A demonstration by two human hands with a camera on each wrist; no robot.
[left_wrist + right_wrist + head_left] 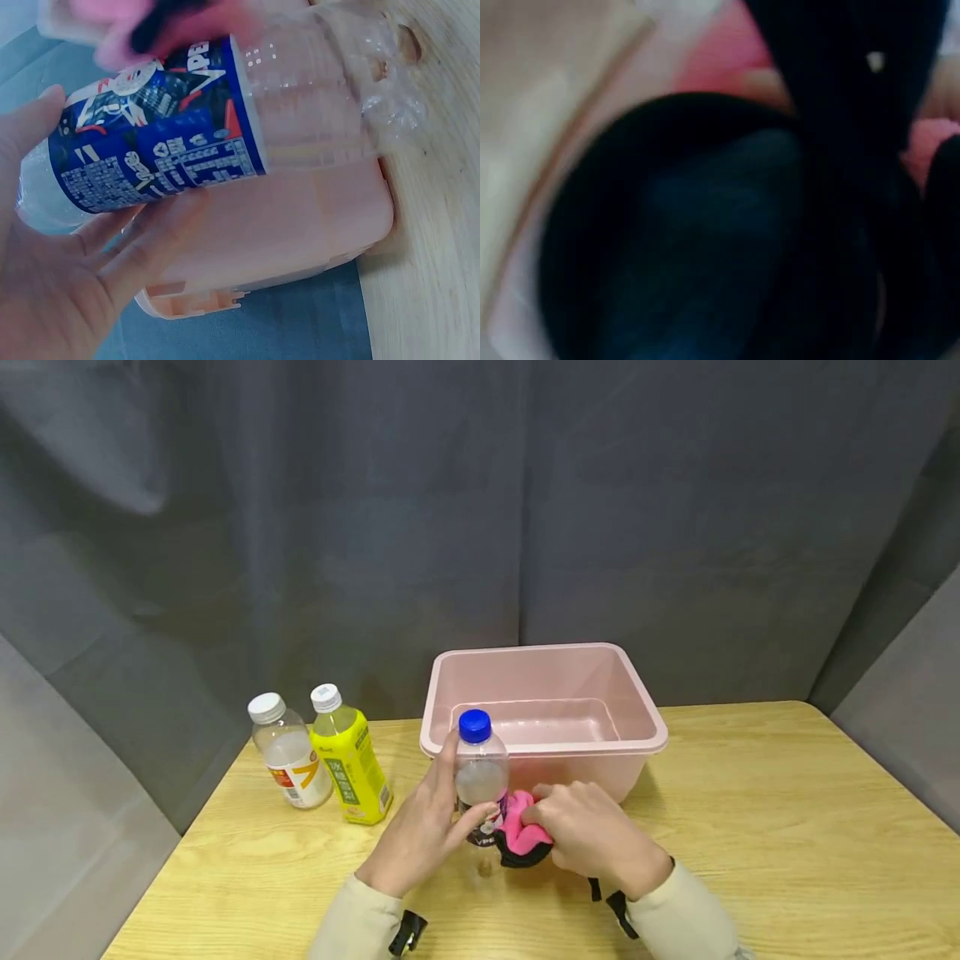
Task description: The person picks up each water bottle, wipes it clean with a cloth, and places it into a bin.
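Observation:
My left hand (422,827) holds a clear plastic bottle (482,774) with a blue cap (475,725), upright in front of the pink bin. A dark blue label (161,142) wraps the bottle in the left wrist view, where the thumb and fingers lie on opposite sides of it. Just right of the bottle, my right hand (596,833) grips a bunched pink cloth (522,828) with black edging, against or very near the label. In the right wrist view a large blurred black shape (697,240) covers most of the work, with pink fabric (727,52) behind it.
A pink plastic bin (543,748) stands behind both hands. To the left are a yellow-labelled bottle (351,768) and a clear bottle with a white label (292,760), both white-capped. A grey curtain (480,527) hangs behind the wooden table (787,827).

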